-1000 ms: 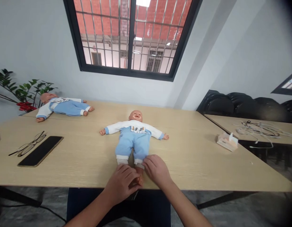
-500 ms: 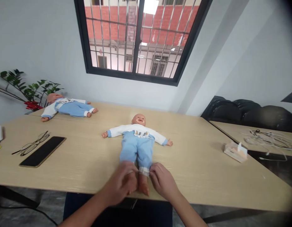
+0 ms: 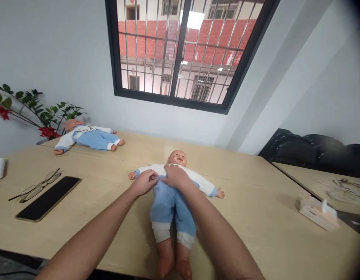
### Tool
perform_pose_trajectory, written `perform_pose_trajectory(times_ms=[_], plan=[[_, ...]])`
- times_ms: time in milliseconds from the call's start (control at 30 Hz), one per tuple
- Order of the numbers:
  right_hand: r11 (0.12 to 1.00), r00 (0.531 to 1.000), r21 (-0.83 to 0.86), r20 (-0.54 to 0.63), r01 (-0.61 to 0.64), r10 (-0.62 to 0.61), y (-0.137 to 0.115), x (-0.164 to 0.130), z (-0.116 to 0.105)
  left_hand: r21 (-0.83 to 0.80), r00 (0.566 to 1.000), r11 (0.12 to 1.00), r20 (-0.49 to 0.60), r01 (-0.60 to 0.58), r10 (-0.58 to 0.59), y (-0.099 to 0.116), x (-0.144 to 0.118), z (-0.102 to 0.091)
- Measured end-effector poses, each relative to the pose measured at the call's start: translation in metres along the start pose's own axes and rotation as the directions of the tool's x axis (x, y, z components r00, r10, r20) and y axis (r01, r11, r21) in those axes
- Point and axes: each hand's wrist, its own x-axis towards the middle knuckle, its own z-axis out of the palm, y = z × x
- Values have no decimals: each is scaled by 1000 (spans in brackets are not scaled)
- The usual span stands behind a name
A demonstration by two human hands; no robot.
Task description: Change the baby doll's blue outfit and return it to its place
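A baby doll [image 3: 177, 157] lies on its back on the table, legs toward me, in a white top and blue trousers [image 3: 165, 198] with white cuffs. At the left side of the waist, my left hand [image 3: 145, 182] is closed in a pinch on the trousers' top edge. My right hand [image 3: 177, 175] reaches across the doll's belly, its fingers bent over the top and its thumb at the same waist edge close to my left hand. It appears to grip the cloth there, though the hand covers most of the front print.
A second doll [image 3: 92, 137] in similar clothes lies at the back left beside a leafy plant [image 3: 48, 112]. Glasses [image 3: 37, 186] and a black phone [image 3: 48, 198] rest on the left. A tissue box [image 3: 317, 213] stands right, near cables [image 3: 347, 190] and black chairs [image 3: 302, 149].
Both hands have left the trouser cuffs at the ankles and moved up to the doll's waist. My view has shifted slightly, and the doll now sits lower in it.
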Motion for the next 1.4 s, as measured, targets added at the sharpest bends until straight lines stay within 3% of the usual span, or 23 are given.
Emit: perform_pose_trajectory(times_ms=[100,267,433,633,800,933,1167,1400], plan=[[999,999,-28,22,-38,39,-4,-2,4,26,993,1000,-114,16,-13,-2,-3,-1],[992,988,-126,-153,17,-36,-10,-12,0,39,960,998,-280,45,-32,3,-2,3],[1000,963,-18,-270,12,-16,-1,-8,1,-126,988,992,-152,-2,-18,6,-6,10],[987,955,159,-287,-23,69,14,-4,7,-351,996,933,-5,77,-84,-1,-7,6],[955,937,212,-325,206,-130,27,-5,6,-483,989,864,40,145,-144,-4,-7,5],[935,936,236,-298,265,-190,34,-7,7,-425,981,888,-3,175,-194,-3,-7,10],[936,938,224,-280,273,-206,31,-11,4,-401,945,901,-193,168,-263,-1,-2,12],[914,899,170,-314,369,-305,32,-7,-2,-427,927,893,-261,140,-270,5,-4,11]])
